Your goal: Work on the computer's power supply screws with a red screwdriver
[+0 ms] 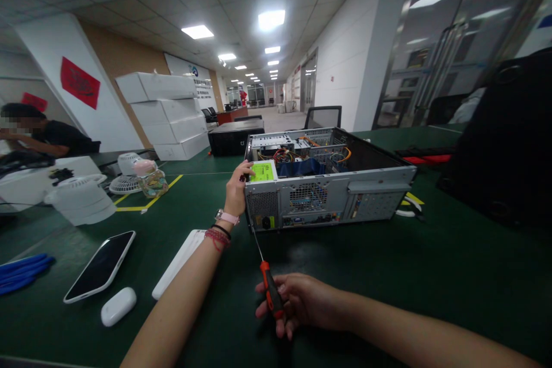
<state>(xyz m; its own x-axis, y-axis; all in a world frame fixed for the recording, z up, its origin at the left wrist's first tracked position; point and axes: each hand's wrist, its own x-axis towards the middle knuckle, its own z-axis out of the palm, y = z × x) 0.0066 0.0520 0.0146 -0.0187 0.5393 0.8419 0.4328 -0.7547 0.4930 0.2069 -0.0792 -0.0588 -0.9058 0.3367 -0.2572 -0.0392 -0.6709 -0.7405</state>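
Note:
An opened computer case (321, 184) lies on its side on the green table, its back panel facing me. Inside are cables, a blue part and a power supply with a bright green label (263, 171). My left hand (236, 188) grips the case's near left corner, some fingers over the top edge beside that label; a pink watch is on the wrist. In my right hand (297, 302) is a screwdriver (268, 284) with a red and black handle, held loosely in the fingers. Its shaft points up to the case's lower left corner; whether the tip sits on a screw is too small to tell.
Left of my forearm lie a white-edged phone (101, 264), a white earbud case (118, 306), a white flat object (179, 261) and blue gloves (23, 270). Behind stand a bottle (150, 179), stacked white boxes (164, 109) and a black box (235, 137). A person sits far left.

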